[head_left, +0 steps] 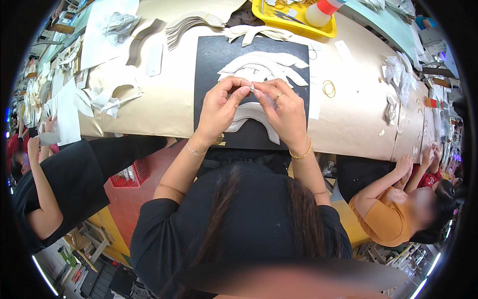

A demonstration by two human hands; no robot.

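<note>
My left hand (220, 107) and my right hand (284, 110) meet above a black mat (209, 55) on the beige table. Together the fingertips pinch a small pale piece (252, 88), too small to tell apart clearly. Under the hands lie curved white cut-out pieces (264, 65), fanned across the mat, and another curved white strip (259, 119) lies near the mat's front edge. A ring sits on my right hand and bracelets on both wrists.
A yellow tray (294, 25) with a bottle and tools stands at the back. Rubber bands (328, 88) lie to the right of the mat. Stacks of curved beige pieces (189, 22) and white scraps (107, 97) lie left. Seated people work at both sides.
</note>
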